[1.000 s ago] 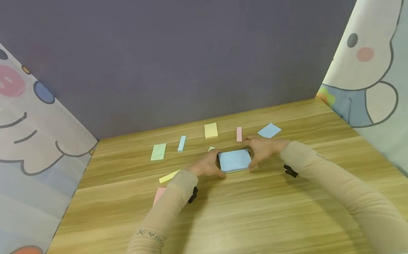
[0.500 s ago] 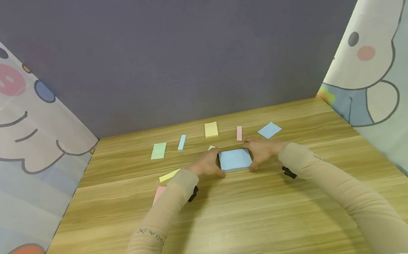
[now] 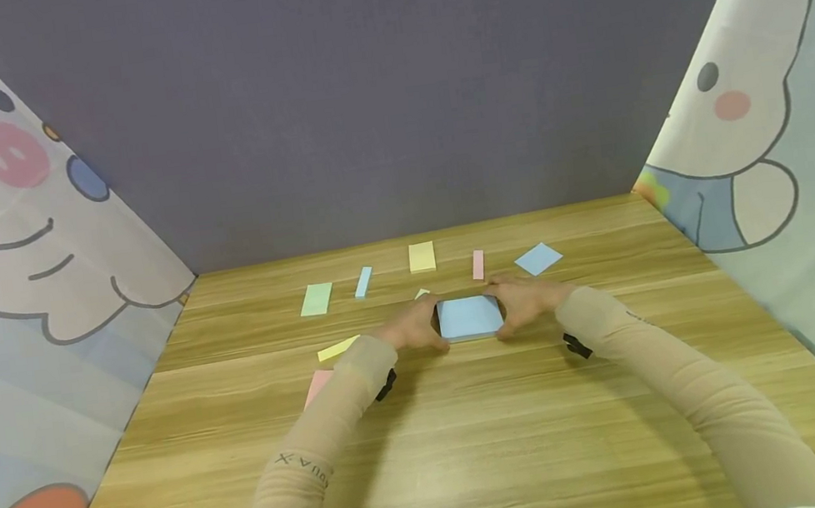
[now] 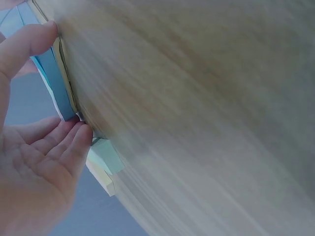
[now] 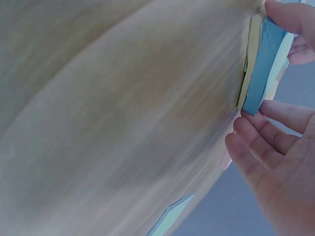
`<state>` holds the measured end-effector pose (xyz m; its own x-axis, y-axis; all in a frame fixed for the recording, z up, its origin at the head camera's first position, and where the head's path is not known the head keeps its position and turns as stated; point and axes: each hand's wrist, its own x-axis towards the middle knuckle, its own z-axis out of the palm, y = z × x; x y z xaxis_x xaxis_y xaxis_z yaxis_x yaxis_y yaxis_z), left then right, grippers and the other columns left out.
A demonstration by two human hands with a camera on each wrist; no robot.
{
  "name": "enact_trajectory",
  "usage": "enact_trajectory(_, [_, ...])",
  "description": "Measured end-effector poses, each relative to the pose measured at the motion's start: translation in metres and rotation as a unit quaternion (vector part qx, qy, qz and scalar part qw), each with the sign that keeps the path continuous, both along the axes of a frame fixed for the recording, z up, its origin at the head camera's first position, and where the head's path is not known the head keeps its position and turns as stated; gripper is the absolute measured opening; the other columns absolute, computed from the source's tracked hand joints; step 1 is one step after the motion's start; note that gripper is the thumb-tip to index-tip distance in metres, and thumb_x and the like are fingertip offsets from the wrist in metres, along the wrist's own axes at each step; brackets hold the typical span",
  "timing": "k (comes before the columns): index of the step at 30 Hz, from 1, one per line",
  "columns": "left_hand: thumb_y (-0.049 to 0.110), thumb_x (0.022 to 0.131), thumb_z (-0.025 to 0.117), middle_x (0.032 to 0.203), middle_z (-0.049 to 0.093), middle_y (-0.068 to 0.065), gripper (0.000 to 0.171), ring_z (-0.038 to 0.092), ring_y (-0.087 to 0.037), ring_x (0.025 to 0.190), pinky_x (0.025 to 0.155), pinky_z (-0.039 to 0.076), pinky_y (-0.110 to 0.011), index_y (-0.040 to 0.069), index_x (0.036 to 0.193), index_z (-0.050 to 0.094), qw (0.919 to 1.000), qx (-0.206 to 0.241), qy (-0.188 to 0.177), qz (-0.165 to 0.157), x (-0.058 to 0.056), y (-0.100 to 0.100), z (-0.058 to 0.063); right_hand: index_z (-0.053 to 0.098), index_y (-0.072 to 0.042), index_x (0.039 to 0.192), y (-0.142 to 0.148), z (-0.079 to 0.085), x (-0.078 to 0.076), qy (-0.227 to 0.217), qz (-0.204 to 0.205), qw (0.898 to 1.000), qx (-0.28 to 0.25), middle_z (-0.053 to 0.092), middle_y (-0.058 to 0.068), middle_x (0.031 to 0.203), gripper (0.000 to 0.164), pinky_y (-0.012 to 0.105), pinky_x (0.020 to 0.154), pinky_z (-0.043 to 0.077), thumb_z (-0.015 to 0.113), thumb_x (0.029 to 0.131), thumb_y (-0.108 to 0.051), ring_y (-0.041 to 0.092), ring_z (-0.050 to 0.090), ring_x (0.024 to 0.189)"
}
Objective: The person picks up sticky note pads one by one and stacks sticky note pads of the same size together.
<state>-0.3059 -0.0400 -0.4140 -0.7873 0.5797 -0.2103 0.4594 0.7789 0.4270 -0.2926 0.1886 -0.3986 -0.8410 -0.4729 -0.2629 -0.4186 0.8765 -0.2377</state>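
Note:
Both hands grip a blue sticky note pad (image 3: 470,321) lying flat at mid-table, one at each short end. My left hand (image 3: 419,326) has its thumb on the near corner and its fingers at the far corner. Mirroring it, my right hand (image 3: 522,301) pinches the other end between thumb and fingers. In the right wrist view a yellow pad (image 5: 252,49) lies directly under the blue one, with their long edges roughly lined up. Just behind my left hand a pale green pad (image 4: 107,156) is partly hidden.
Farther back lie a green pad (image 3: 317,299), a narrow blue strip pad (image 3: 363,282), a yellow pad (image 3: 421,257), a pink strip pad (image 3: 478,265) and a turned blue pad (image 3: 539,259). A yellow strip (image 3: 338,348) and a pink pad (image 3: 316,387) are partly behind my left sleeve.
Both hands have drawn in very slightly on the ends of the blue pad. The other pads keep their places; the head view has shifted a little.

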Motion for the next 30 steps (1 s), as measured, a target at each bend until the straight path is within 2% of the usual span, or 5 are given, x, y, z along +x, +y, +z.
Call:
enact_trajectory(11, [0.029, 0.069, 0.077, 0.136, 0.043, -0.007, 0.089, 0.047, -0.022, 0.118, 0.1, 0.038, -0.034, 0.004, 0.14, 0.03, 0.9999, -0.013, 0.004, -0.004, 0.0, -0.001, 0.005, 0.044, -0.009, 0.133, 0.001, -0.003, -0.002, 0.028, 0.017, 0.999, 0.0, 0.038, 0.017, 0.137, 0.082, 0.049, 0.095, 0.04, 0.072, 0.067, -0.047, 0.034, 0.039, 0.124])
enact_trajectory(18, [0.03, 0.069, 0.077, 0.138, 0.041, -0.007, 0.089, 0.046, -0.022, 0.12, 0.101, 0.038, -0.034, 0.004, 0.14, 0.03, 0.9999, -0.016, 0.002, -0.005, 0.0, 0.0, 0.003, 0.041, -0.007, 0.135, 0.002, -0.003, -0.003, 0.013, 0.014, 1.0, -0.003, 0.034, 0.019, 0.141, 0.084, 0.053, 0.1, 0.033, 0.072, 0.068, -0.047, 0.037, 0.031, 0.13])
enact_trajectory(24, [0.031, 0.069, 0.077, 0.146, 0.031, -0.009, 0.093, 0.036, -0.025, 0.129, 0.107, 0.031, -0.036, 0.005, 0.142, 0.026, 0.9998, -0.014, 0.008, -0.008, 0.002, -0.002, 0.001, 0.038, -0.004, 0.136, 0.004, -0.005, -0.002, 0.009, 0.013, 1.0, -0.007, 0.036, 0.018, 0.139, 0.092, 0.053, 0.1, 0.034, 0.073, 0.066, -0.052, 0.036, 0.034, 0.128])
enact_trajectory(30, [0.028, 0.07, 0.077, 0.148, 0.026, -0.01, 0.092, 0.019, -0.028, 0.138, 0.111, 0.023, -0.042, 0.008, 0.143, 0.025, 0.9993, 0.033, -0.008, -0.011, 0.003, -0.012, 0.0, 0.034, -0.007, 0.139, 0.012, -0.003, 0.001, 0.002, 0.01, 0.999, -0.041, 0.03, 0.02, 0.143, 0.096, 0.058, 0.102, 0.027, 0.072, 0.065, -0.054, 0.039, 0.025, 0.132])
